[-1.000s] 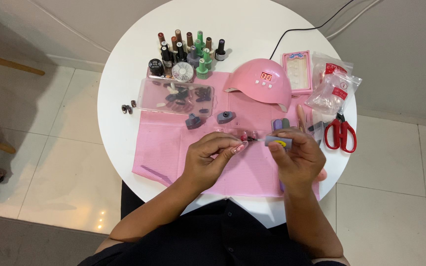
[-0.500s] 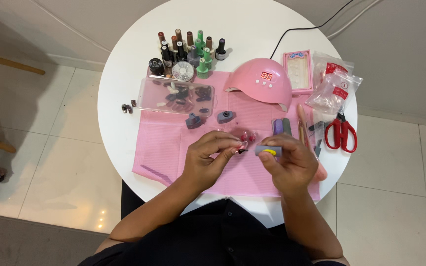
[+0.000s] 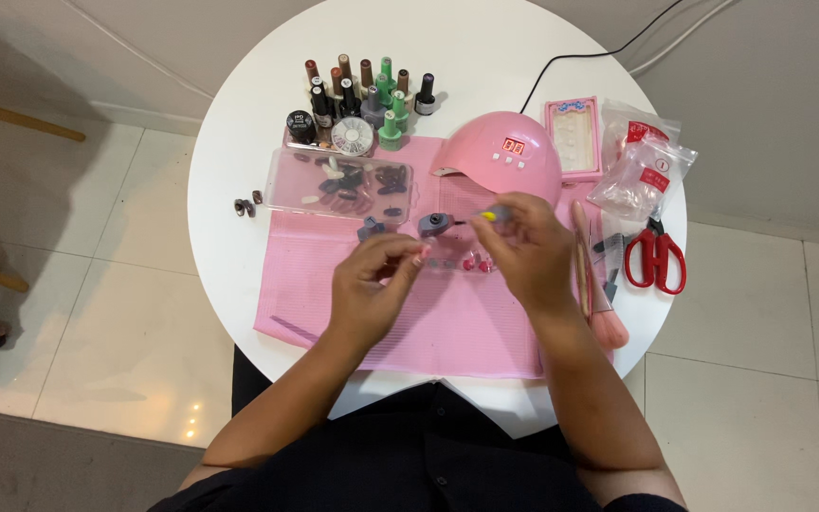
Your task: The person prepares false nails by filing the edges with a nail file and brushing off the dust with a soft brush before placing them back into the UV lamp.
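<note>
Looks like the painting step on a press-on nail: the left hand (image 3: 372, 280) is curled nearly closed, pinching a small pinkish nail tip (image 3: 423, 253) over the pink mat (image 3: 447, 322) on the bench (image 3: 239, 123). The right hand (image 3: 523, 248) is closed narrow round a thin polish brush (image 3: 485, 217), tip pointing at the open grey bottle (image 3: 436, 224). Next move probably needs a steady, light stroke onto that tiny tip.
</note>
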